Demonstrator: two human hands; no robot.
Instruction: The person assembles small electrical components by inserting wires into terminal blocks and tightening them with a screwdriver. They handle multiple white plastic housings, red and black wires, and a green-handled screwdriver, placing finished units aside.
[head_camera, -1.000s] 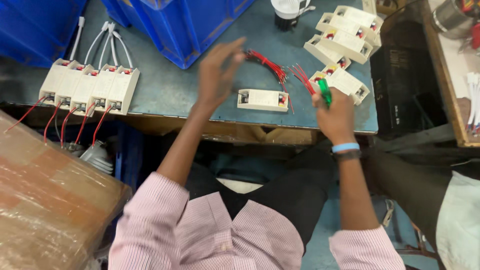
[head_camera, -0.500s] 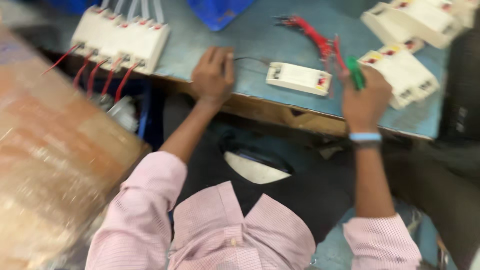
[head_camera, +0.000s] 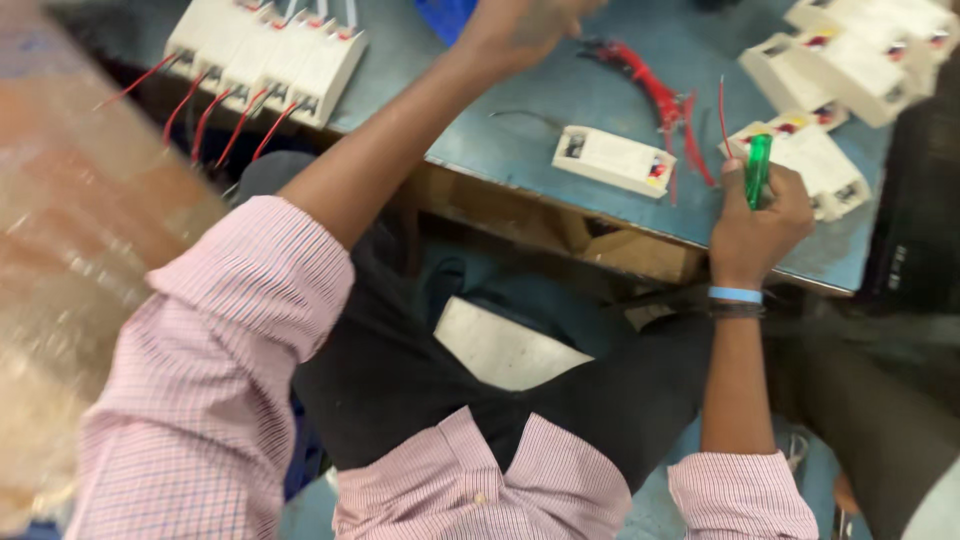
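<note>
My right hand (head_camera: 755, 215) grips a green-handled screwdriver (head_camera: 758, 170) at the front edge of the blue-grey table (head_camera: 560, 110), with a thin red wire sticking up by the fingers. A single white rectangular box (head_camera: 612, 160) with a red terminal lies just left of it. My left hand (head_camera: 515, 30) reaches far over the table toward the top edge of the view; its fingers are blurred and partly cut off. A bundle of red wires (head_camera: 650, 90) lies between the two hands.
A row of white boxes with red leads (head_camera: 275, 55) sits at the table's left end. More white boxes (head_camera: 850, 70) are piled at the right. A blue bin (head_camera: 445, 15) stands at the back. A brown wrapped package (head_camera: 70, 260) fills the left side.
My left hand has lifted from the table's front edge and reached farther back. The view has swung left and down. The right hand keeps its hold on the screwdriver.
</note>
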